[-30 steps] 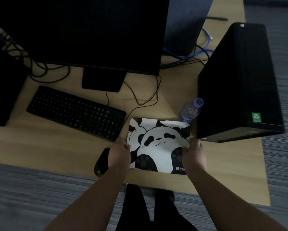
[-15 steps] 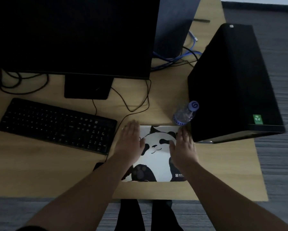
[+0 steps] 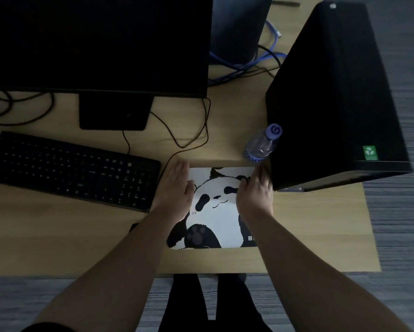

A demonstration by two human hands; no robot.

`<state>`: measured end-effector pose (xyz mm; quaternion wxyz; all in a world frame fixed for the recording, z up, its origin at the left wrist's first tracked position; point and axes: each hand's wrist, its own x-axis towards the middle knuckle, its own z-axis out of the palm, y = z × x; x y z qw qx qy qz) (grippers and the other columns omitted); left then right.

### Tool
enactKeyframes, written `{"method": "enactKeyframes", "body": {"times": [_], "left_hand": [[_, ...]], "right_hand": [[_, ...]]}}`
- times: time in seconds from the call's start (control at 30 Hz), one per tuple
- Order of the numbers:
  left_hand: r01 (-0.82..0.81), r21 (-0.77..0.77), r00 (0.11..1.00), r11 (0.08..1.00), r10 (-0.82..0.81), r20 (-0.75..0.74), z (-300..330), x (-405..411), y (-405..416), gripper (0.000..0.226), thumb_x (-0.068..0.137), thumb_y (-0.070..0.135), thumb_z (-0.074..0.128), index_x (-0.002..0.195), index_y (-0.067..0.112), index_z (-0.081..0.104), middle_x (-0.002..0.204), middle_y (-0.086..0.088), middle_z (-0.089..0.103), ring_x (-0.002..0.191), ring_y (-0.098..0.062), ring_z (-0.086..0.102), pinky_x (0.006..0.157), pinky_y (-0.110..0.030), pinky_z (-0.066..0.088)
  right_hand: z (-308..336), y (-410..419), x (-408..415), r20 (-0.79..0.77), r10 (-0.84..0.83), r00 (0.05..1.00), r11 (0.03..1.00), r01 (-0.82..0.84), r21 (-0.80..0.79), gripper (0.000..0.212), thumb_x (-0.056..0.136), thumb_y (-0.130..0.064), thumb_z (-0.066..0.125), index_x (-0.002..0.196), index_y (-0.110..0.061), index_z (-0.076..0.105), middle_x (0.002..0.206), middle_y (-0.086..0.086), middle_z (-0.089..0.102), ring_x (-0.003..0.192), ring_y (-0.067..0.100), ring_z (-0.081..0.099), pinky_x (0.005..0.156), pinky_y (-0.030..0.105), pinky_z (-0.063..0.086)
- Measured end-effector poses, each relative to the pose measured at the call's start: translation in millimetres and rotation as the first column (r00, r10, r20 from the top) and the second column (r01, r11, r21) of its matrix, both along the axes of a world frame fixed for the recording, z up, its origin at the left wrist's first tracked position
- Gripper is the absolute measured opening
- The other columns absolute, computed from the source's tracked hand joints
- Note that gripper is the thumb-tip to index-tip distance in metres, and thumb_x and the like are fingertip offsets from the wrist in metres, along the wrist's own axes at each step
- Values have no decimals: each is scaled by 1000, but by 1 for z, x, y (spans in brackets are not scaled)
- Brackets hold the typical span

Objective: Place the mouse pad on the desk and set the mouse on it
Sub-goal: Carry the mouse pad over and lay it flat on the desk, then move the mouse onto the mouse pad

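A white mouse pad [image 3: 215,219] printed with a black-and-white panda lies flat on the wooden desk [image 3: 57,240], between the keyboard and the computer tower. My left hand [image 3: 174,190] rests palm down on the pad's left side, fingers spread. My right hand [image 3: 255,196] lies flat on the pad's right side, its fingers close to the tower. Neither hand grips anything. Only a dark sliver of the black mouse [image 3: 133,226] shows at the left of my left forearm; the arm hides the rest of it.
A black keyboard [image 3: 69,168] lies to the left, with a monitor [image 3: 98,44] and its stand behind it. A black computer tower [image 3: 335,97] stands at the right, a water bottle [image 3: 261,146] beside it. Cables [image 3: 191,130] trail across the desk.
Both hands let go of the pad's near edges and moved forward to lie flat on it. The pad now lies flat on the desk. The camera view shifted forward and right.
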<state>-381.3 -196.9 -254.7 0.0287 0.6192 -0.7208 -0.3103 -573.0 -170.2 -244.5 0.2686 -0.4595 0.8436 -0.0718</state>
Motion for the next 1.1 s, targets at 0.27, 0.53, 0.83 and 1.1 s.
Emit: {"method": "enactKeyframes", "body": {"times": [0.27,0.53,0.83,1.1], "left_hand": [[229,-106,972,968,-220,85,16,23,115,68,96,40,29,153,10,6,161,-7,-5,150,-20,-6,119,-37,1],[380,64,891,923,-384,243,-9,59,170,72,95,57,32,147,7,31,157,-8,25,146,-20,19,114,-37,16],[368,159,927,916,-375,16,21,65,151,61,101,44,25,153,15,8,158,6,-6,148,-10,-8,120,-31,3],[-197,-112,973,974,208,96,53,97,132,69,81,28,70,139,12,36,141,-12,45,131,-29,41,104,-46,44]], "right_hand": [[6,140,-30,-102,652,752,754,-656,-15,66,97,-41,27,153,-15,6,162,4,3,150,16,-5,120,40,9],[-16,162,-61,-244,779,578,614,-783,104,67,90,-42,45,144,-3,37,154,14,33,145,28,27,113,46,24],[4,164,-89,-170,800,575,592,-803,68,61,98,-44,21,147,-9,26,155,9,25,148,19,8,119,32,6],[42,131,-2,409,-34,912,968,132,-213,25,93,0,49,93,-18,67,92,-1,66,88,18,60,74,33,43]]}}
